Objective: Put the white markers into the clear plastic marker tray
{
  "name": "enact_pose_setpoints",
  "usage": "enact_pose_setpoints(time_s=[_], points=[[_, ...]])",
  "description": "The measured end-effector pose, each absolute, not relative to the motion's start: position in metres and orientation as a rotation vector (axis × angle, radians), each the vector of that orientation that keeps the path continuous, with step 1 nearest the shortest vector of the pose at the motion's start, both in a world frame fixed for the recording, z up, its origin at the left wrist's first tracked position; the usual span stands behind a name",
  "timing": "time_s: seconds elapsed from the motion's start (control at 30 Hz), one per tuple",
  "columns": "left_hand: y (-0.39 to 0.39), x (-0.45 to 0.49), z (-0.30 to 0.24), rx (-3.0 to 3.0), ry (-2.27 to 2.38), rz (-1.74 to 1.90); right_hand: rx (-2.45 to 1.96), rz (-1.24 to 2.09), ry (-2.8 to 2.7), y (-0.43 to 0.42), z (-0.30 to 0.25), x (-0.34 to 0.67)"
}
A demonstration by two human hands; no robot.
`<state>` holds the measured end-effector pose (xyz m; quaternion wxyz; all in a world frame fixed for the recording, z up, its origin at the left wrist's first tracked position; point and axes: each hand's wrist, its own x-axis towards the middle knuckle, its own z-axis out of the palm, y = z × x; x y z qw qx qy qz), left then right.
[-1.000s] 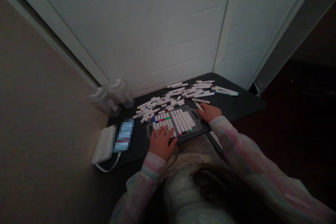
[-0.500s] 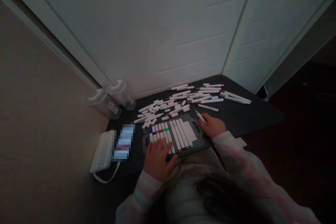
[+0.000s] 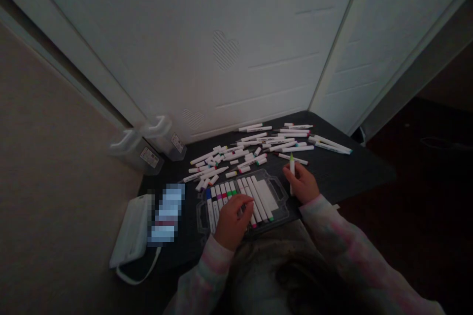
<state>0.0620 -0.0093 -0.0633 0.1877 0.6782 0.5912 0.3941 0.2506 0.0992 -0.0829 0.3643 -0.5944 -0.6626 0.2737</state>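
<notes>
A clear plastic marker case (image 3: 279, 196) lies on the dark tabletop (image 3: 347, 170) close to me, with several white markers (image 3: 254, 196) laid side by side in it. My left hand (image 3: 232, 217) rests on the case's left half, fingers curled over a marker there. My right hand (image 3: 303, 182) sits just right of the case and grips a white marker with a green tip (image 3: 291, 165), held almost upright. Many loose markers and caps (image 3: 254, 145) are scattered across the table behind the case.
Two clear plastic containers (image 3: 148, 145) stand at the table's back left corner. A white pouch with a cord (image 3: 127, 238) and a blurred flat item (image 3: 165, 214) lie at the left edge. White wall panels (image 3: 236, 49) rise right behind the table.
My right hand has lifted the green-tipped marker from lying low to nearly upright. My left hand has slid right across the case and curled its fingers. The view has shifted slightly.
</notes>
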Motion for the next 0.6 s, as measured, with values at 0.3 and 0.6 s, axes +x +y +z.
enact_pose_setpoints(time_s=[0.3, 0.6], points=[[-0.0081, 0.0612, -0.0654, 1.731, 1.617, 1.133, -1.429, 0.845, -1.469, 0.1069, -0.0900, 0.2515], [-0.0060, 0.0596, -0.0706, 1.693, 1.631, 1.198, -1.281, 1.020, -1.315, 0.1072, -0.0847, 0.2487]])
